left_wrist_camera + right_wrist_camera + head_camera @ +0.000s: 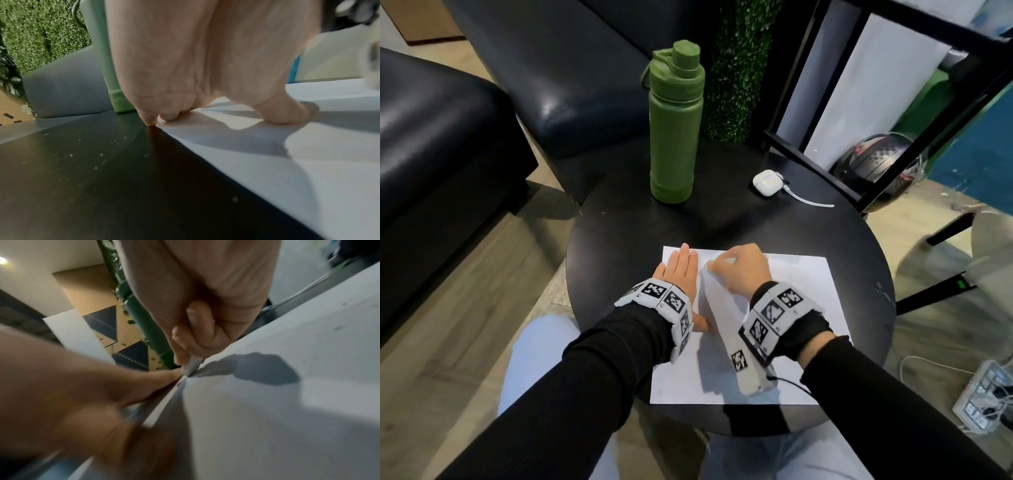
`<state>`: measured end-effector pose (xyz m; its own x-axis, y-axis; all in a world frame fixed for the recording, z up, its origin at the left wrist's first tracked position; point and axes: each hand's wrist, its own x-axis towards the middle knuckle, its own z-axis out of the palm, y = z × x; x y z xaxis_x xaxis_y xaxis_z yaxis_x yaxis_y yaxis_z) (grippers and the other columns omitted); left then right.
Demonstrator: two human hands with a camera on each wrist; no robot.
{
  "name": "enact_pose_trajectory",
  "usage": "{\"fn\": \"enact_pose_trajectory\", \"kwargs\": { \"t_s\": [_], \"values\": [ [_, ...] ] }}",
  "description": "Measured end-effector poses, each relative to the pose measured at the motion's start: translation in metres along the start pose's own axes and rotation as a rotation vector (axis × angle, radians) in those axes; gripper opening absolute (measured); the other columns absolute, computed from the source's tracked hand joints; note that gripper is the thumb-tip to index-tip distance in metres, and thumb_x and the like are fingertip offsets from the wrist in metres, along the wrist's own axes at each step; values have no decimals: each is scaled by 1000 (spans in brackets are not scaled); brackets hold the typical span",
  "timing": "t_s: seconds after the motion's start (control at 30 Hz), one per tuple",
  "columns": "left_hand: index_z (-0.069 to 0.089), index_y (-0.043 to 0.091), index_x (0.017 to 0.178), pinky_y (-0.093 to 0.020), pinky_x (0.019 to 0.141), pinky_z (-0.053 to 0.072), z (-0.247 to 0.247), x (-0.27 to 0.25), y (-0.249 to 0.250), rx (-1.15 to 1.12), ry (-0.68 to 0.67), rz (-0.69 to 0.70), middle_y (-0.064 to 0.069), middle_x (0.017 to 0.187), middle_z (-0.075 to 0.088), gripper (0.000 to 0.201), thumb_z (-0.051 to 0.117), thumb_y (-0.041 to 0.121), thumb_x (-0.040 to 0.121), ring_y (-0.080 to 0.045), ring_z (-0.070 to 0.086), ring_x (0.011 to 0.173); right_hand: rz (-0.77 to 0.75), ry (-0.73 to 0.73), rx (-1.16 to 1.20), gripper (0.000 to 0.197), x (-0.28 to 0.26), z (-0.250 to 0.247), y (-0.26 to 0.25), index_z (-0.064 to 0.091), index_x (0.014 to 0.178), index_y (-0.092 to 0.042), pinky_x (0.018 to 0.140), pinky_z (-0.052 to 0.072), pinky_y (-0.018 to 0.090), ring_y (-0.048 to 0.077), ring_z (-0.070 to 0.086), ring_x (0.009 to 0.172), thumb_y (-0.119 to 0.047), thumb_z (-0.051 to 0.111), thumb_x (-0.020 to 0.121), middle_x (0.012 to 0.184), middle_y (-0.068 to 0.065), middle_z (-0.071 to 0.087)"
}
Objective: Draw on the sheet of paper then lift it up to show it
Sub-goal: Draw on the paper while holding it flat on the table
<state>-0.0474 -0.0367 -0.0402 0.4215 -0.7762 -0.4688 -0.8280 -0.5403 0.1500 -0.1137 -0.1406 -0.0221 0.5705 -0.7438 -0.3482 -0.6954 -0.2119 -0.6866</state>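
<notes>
right now the sheet of paper (784, 308) lies flat on the round black table (626, 233), on the side nearest the person, its near edge close to the table's rim. the left hand (678, 270) rests palm-down on the paper's far left corner, fingers (685, 255) straight and close together, pressing the sheet down; in the left wrist view the fingertips (151, 121) sit right at the paper's edge where it meets the dark table top. the right hand (743, 270) is curled round a pale pen (192, 365), pinching it between thumb and fingers, and the pen's tip touches the paper just beside the left hand. the right hand and the pen cast a shadow onto the sheet. whether any line is drawn on the paper cannot be told, since the hands cover that spot.

beyond the paper a green bottle (676, 126) stands upright on the far part of the table, well apart from the hands. a white earbud case (768, 182) with a white cable (810, 202) lies to the far right of the table.
</notes>
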Motion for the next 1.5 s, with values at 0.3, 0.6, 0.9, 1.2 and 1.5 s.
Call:
{"fn": "enact_pose_trajectory", "kwargs": {
  "t_s": [0.3, 0.6, 0.9, 1.2, 1.5],
  "values": [
    [-16, 6, 148, -39, 118, 6, 1, 1, -1, -7, 0, 13, -12, 157, -20, 120, 65, 58, 76, -26, -8, 147, 11, 30, 98, 22, 7, 0, -3, 71, 97, -4, 73, 48, 28, 19, 55, 76, -19, 69, 83, 84, 7, 62],
    [-17, 9, 148, -40, 119, 6, -1, -1, -1, -35, 2, 19, -10, 157, -20, 127, 64, 67, 70, -25, -8, 147, 1, 63, 72, 23, 9, -6, -3, 71, 101, -6, 91, 52, 38, 25, 62, 96, -21, 66, 85, 105, 12, 68],
    [-14, 13, 149, -41, 117, 9, 3, 6, -5, -7, 3, 35, -13, 157, -19, 117, 67, 52, 74, -29, -7, 146, -70, -230, -64, 6, -42, -8, 18, 68, 76, -19, 59, 45, 14, 2, 55, 62, -24, 72, 78, 67, -10, 61],
    [-14, 12, 149, -40, 117, 8, 4, 7, -3, -5, 21, 12, -13, 157, -18, 115, 67, 49, 76, -27, -6, 146, -45, -154, -63, 17, -33, -3, 19, 73, 89, -11, 62, 43, 17, 7, 58, 75, -22, 71, 77, 82, -1, 66],
    [-16, 13, 149, -40, 117, 8, 2, 4, 0, 19, -9, 6, -12, 156, -21, 120, 66, 59, 74, -28, -8, 146, -31, -9, -56, 21, -9, -18, 23, 72, 96, -11, 77, 44, 22, 17, 60, 93, -26, 66, 83, 103, 5, 70]
  ]
}}
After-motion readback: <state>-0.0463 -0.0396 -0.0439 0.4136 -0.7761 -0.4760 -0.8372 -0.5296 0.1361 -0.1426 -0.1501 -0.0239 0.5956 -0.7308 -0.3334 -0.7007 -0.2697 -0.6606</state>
